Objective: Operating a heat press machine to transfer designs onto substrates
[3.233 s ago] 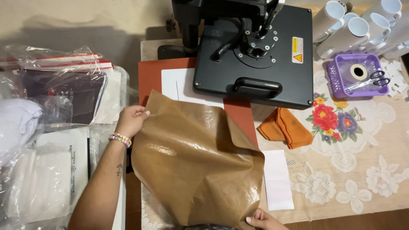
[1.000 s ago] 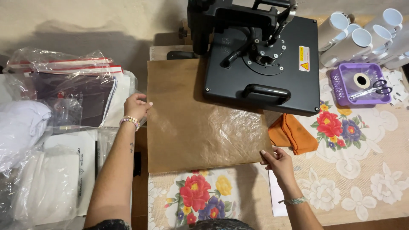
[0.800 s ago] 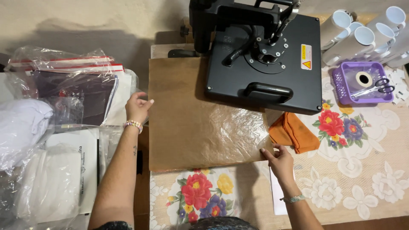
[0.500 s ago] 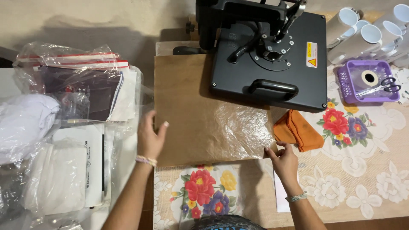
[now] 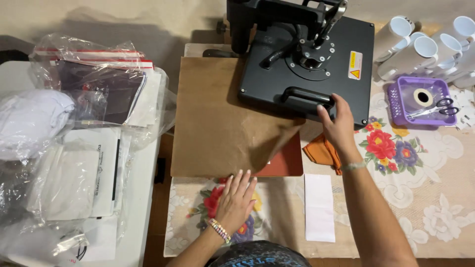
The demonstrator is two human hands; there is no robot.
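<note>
the right hand (image 5: 338, 123) is seemingly gripping the black heat press's handle (image 5: 307, 95); the left hand (image 5: 236, 199) is lying open beside the brown paper sheet (image 5: 217, 118).

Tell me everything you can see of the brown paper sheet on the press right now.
The brown paper sheet is a large, thin, slightly creased rectangle that looks like kraft or parchment paper. It lies flat over the red lower pad, whose near right corner shows where the sheet's corner is lifted. Its far right part runs under the black upper plate. The left hand rests at its near edge; the right hand is at the plate's handle, off the paper.
</note>
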